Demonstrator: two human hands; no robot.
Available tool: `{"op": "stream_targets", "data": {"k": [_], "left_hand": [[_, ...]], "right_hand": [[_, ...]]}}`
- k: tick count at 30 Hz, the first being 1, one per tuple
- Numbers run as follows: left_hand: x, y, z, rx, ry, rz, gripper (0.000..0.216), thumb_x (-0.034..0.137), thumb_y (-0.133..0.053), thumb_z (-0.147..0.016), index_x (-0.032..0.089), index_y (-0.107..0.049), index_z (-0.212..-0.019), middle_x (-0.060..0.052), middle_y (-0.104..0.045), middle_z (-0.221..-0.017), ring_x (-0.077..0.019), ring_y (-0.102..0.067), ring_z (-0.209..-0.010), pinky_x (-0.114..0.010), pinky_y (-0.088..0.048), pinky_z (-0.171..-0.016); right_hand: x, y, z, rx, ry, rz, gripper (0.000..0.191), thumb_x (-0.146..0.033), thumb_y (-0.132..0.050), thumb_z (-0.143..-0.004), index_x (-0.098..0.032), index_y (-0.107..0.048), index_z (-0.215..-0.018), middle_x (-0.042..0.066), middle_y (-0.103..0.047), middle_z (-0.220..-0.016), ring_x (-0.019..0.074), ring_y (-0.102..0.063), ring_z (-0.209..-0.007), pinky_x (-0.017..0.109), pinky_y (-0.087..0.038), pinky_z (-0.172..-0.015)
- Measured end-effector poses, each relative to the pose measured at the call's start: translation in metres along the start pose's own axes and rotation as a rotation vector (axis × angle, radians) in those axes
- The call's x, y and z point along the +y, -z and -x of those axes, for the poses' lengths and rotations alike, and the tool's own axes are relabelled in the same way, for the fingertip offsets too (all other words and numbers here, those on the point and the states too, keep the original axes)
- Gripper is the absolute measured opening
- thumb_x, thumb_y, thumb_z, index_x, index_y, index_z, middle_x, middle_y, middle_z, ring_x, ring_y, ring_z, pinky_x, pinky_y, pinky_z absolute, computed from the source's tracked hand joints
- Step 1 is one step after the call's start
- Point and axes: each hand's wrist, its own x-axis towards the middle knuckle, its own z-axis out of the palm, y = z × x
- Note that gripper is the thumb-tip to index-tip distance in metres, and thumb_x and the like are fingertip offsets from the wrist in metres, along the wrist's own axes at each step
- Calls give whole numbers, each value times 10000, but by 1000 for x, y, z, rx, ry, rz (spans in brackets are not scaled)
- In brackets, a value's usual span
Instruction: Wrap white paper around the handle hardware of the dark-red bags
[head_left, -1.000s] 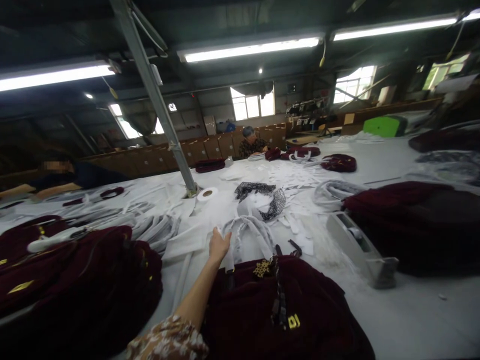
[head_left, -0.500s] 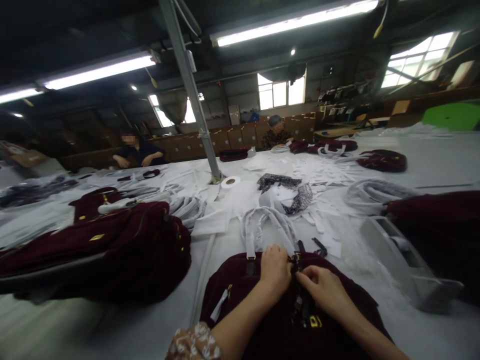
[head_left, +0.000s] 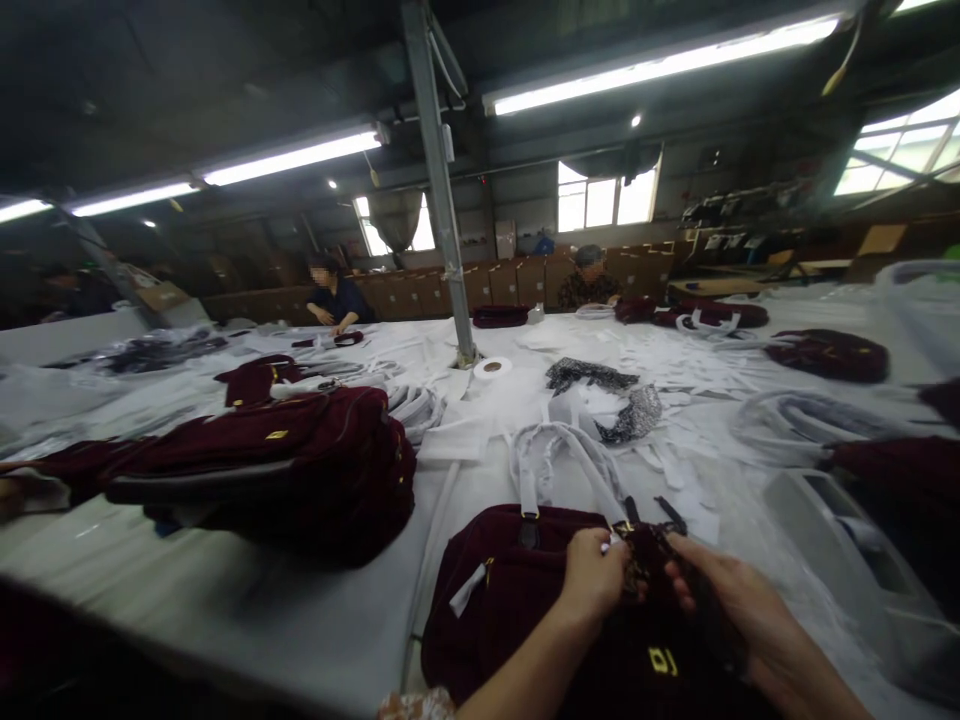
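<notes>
A dark maroon handbag [head_left: 517,570] lies on the table right in front of me, its white-wrapped handle [head_left: 562,435] standing up at the back. My left hand [head_left: 596,575] is closed at the bag's top edge, a small white bit showing by the thumb; what it pinches is mostly hidden. Just to the right, my right hand [head_left: 739,600] curls its fingers around a dark strap [head_left: 709,610] that hangs over the bag's front. Brownish, shiny hardware shows between the two hands, too blurred to make out. A yellow metal emblem [head_left: 663,661] sits low on the bag's front.
Another maroon bag [head_left: 337,450] lies to the left. A grey tape dispenser [head_left: 840,560] stands at right beside a further maroon bag [head_left: 900,490]. Beyond are a white roll [head_left: 493,369], patterned dark wrapping [head_left: 637,410], paper scraps and a metal post [head_left: 446,200]. Co-workers sit across the table.
My view has turned left. My hands have drawn somewhat apart; the right one has moved away from the left with the dark strap in its fingers.
</notes>
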Motion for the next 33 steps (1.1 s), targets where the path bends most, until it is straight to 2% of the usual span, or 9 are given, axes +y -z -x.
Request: {"op": "stream_targets", "data": {"k": [5,8,13,16,18,25,29,31,33], "left_hand": [[-24,-5,9,76,-133,121,316,411,-485,-782,132,-549,-647,11,-483,-568,-101,-465,-532,-214,-399,-490],[-25,-1,12,55,-187,143,235,347,-607,-702,120,-578,-652,-1,-531,-591,-99,-470,-566,-210,-370,-526],[-15,5,17,-86,30,448,281,394,-644,-666,145,-515,-673,19,-523,-553,-98,-488,-478,-228,-402,-479],[-9,7,22,-142,68,451,287,405,-621,-702,137,-523,-739,-18,-589,-590,-120,-550,-468,-227,-435,-448],[-6,10,26,-187,78,466,286,402,-574,-752,120,-540,-781,-47,-621,-621,-108,-545,-425,-199,-412,-394],[-3,26,32,-256,395,787,315,347,-482,-833,55,-598,-815,-50,-617,-579,-41,-467,-341,-128,-343,-325],[-2,31,32,-207,402,786,337,339,-472,-845,62,-594,-696,4,-503,-392,-29,-378,-277,-116,-279,-298],[-2,35,31,-260,466,818,401,349,-430,-863,47,-584,-649,27,-434,-340,-12,-320,-255,-103,-235,-285],[-3,38,29,-310,459,816,427,331,-386,-881,34,-584,-647,10,-473,-379,9,-288,-255,-93,-207,-279]], "right_hand": [[25,-14,17,-7,336,570,287,-409,-641,-670,-175,-702,-826,66,-688,-711,219,-624,-630,293,-482,-580],[35,-20,25,10,484,704,264,-396,-598,-703,-196,-714,-832,75,-691,-818,259,-627,-779,338,-466,-727],[35,-8,17,-55,141,314,412,-471,-581,-741,-152,-657,-989,88,-702,-857,201,-637,-740,271,-500,-643],[32,-4,10,-42,61,244,435,-521,-577,-740,-112,-652,-865,68,-675,-670,110,-546,-484,193,-399,-420],[28,-8,10,-65,38,234,433,-540,-572,-737,-111,-632,-749,45,-636,-575,87,-507,-428,172,-335,-378],[16,-31,21,-328,-102,-153,346,-483,-585,-756,-158,-497,-678,72,-680,-697,170,-661,-662,306,-500,-714],[22,-31,21,-234,-100,-149,340,-466,-604,-754,-130,-548,-753,97,-683,-738,185,-671,-672,279,-505,-653],[25,-29,21,-188,-130,-125,365,-464,-605,-754,-107,-581,-827,116,-683,-778,181,-672,-693,255,-505,-635],[28,-27,18,-180,-144,-119,378,-464,-589,-764,-101,-583,-867,122,-680,-809,168,-669,-701,245,-510,-635]]}}
